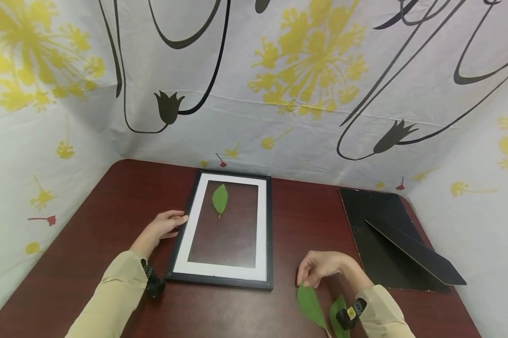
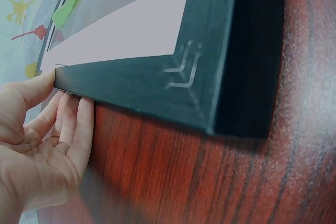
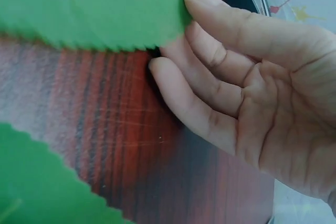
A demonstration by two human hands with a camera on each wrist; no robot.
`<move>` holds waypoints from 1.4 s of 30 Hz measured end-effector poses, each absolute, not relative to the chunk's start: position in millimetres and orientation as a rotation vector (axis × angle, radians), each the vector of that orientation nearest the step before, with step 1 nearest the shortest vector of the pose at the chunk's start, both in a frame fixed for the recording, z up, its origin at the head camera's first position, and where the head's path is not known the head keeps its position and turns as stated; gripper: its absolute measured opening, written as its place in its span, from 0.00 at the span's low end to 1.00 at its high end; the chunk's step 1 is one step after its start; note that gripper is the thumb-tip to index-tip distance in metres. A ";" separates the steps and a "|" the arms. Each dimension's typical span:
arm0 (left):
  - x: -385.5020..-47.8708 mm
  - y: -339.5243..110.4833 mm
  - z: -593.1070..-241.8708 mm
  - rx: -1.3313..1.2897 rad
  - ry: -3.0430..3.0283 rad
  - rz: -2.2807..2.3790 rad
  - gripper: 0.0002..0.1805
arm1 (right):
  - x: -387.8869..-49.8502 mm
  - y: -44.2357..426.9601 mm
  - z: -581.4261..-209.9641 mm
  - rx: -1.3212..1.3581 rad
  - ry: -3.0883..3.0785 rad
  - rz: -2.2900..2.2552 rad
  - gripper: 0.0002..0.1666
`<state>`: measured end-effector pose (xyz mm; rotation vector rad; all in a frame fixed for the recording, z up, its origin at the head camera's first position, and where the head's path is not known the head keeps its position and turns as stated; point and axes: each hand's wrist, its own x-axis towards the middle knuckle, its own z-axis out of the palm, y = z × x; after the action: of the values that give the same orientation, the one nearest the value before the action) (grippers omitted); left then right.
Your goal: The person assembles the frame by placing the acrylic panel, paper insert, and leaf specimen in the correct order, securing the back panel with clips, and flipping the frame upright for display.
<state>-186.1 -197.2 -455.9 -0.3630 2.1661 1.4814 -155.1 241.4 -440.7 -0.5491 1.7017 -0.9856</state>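
A black picture frame [image 1: 269, 234] with a white mat lies on the dark red table, a small green leaf [image 1: 220, 199] inside its opening near the top. At the frame's left edge, the left hand [image 1: 163, 227] holds the border; in the left wrist view that hand [image 2: 47, 145] has its thumb on the border [image 2: 121, 77] and its fingers beneath. The right hand [image 1: 321, 267] pinches the tip of a larger green leaf [image 1: 310, 305] between thumb and fingers, also clear in the right wrist view, where the hand [image 3: 252, 77] grips the leaf [image 3: 105, 9].
Another green leaf [image 1: 339, 319] lies beside the held one, partly behind the right wrist's camera. A black backing board [image 1: 380, 244] with its stand flap [image 1: 418, 253] raised lies at the table's right side. Patterned white cloth [image 1: 237, 117] hangs behind and beside the table.
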 end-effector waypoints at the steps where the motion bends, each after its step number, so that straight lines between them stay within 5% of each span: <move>1: -186.2 -196.5 -456.1 -0.366 2.165 1.483 0.33 | -155.4 241.1 -439.8 -0.556 1.714 -0.980 0.14; 42: -186.3 -196.5 -454.7 -0.362 2.145 1.508 0.33 | -233.6 173.0 -406.4 -0.234 2.062 -1.265 0.18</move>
<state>-186.3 -196.5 -454.7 -0.3618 2.1445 1.5080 -233.6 173.0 -406.4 -0.2339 2.0622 -1.2653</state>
